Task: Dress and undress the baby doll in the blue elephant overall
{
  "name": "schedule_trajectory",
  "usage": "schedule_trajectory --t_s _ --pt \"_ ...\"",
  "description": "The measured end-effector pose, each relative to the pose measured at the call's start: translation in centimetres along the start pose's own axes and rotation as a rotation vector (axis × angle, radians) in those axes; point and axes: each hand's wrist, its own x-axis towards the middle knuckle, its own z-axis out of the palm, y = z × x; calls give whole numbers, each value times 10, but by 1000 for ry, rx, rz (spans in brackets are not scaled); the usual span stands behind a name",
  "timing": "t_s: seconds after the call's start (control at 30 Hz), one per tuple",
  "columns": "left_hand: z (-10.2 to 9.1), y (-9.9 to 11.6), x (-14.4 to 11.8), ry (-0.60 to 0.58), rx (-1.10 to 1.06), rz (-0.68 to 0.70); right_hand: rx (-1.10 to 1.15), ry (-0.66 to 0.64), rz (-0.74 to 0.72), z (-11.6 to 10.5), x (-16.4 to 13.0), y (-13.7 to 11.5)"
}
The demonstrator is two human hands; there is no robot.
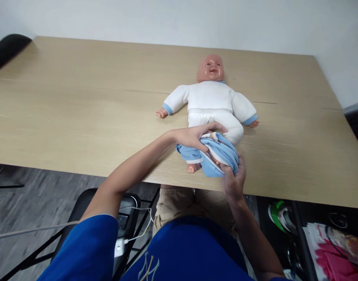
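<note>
Right now the left hand [196, 137] and right hand [232, 176] both pinch the bunched blue trousers [218, 154] around the legs of the doll [211, 103], which lies face-up on the table [79, 97]. Judging by this, the next tug needs a steady, even pull along the legs.

A light wooden table [79, 117] stood against a plain white wall [179, 19]. The floor [17, 210] below was grey. A black chair [88, 203] sat at the near side, and a dark chair back [7, 48] showed at the far left corner.
</note>
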Motion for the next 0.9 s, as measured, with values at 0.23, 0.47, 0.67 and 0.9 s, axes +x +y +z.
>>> schedule_trajectory --t_s 0.23,0.47,0.67,0.9 --pt "1 1 -2 6 22 -39 -141 116 -153 -3 15 -15" --pt "6 -1 0 10 73 -22 -137 97 -268 -11 26 -20" --pt "3 9 1 -48 68 -48 -162 -134 -85 -32 54 -32" --pt "10 6 -3 57 296 -3 -186 -426 184 -51 90 -55"
